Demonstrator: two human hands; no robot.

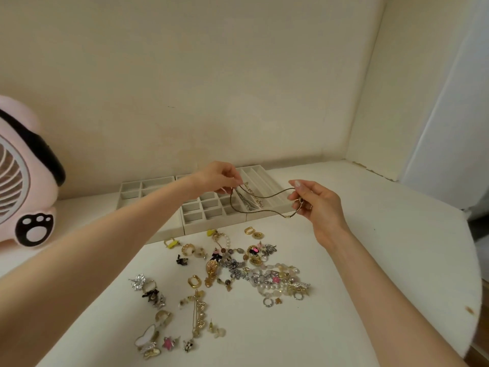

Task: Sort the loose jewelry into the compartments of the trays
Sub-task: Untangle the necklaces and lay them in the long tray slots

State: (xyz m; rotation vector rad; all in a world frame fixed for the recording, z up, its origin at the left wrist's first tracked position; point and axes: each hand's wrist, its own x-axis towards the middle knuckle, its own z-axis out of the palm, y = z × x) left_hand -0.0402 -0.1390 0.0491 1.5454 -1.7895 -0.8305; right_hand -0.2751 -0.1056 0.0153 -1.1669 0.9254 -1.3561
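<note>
I pinched the thin necklace (267,197) between both hands, my left hand (221,178) at one bend and my right hand (316,205) at the clasp end, just above the long-slot tray (268,181). The chain ran left to right, across slots that ran away from me, so I judged it needed turning. I could not tell which slot lay under it.

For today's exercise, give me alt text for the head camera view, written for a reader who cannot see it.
A left hand and right hand pinch a thin gold necklace, stretched between them above beige compartment trays on a white table. Loose jewelry lies scattered in front of the trays; a pink fan stands at left.
</note>
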